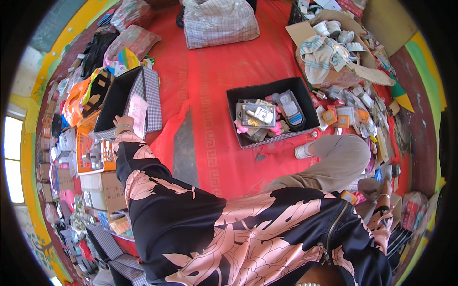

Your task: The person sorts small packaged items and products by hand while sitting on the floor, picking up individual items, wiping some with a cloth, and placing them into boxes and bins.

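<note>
At the left, my left hand (123,122) is at the near rim of a tilted fabric storage box (151,102), its fingers closed over the edge. The box is grey-and-white checked outside and black inside, with a pale pink printed sheet on its side. My right hand (385,185) reaches down at the far right among packaged goods beside my bent knee. Its fingers are too small and unclear to read. A second fabric box (234,138), in front of me on the floor, holds clear-packed small devices, grey packs and pink pieces.
A red covering (191,71) with a torn patch lies underfoot. An orange basket (88,167) and cartons (112,190) crowd the left. An open carton (343,81) with white goods stands at the far right, with packages heaped below. A plaid bag (219,24) sits ahead.
</note>
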`<action>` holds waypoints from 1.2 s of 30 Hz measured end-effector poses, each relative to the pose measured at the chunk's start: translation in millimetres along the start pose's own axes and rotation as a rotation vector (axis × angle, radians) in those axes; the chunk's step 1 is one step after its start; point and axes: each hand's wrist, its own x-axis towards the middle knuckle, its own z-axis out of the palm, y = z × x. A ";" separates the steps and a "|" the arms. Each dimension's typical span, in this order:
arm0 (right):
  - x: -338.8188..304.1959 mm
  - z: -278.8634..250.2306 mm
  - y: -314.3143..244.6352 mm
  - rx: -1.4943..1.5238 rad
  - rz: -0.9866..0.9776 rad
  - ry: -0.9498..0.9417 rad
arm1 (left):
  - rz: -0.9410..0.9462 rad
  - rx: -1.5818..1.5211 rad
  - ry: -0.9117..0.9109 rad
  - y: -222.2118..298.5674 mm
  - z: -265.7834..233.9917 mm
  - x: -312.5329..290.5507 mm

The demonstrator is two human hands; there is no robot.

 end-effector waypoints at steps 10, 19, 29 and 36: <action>-36.9 -33.1 -55.5 -0.409 -0.166 -0.040 | 0.063 -0.244 0.265 26.8 28.3 -67.8; -14.6 -6.9 -47.6 -0.273 -0.164 -0.028 | -0.143 -0.425 0.900 -49.4 -63.8 -142.0; -1.6 18.0 -24.4 0.061 -0.143 -0.198 | -0.142 -0.518 1.061 16.9 -127.7 -317.7; -29.6 27.9 -38.3 0.226 -0.167 -0.257 | -0.044 -0.741 1.014 193.1 -54.3 -339.6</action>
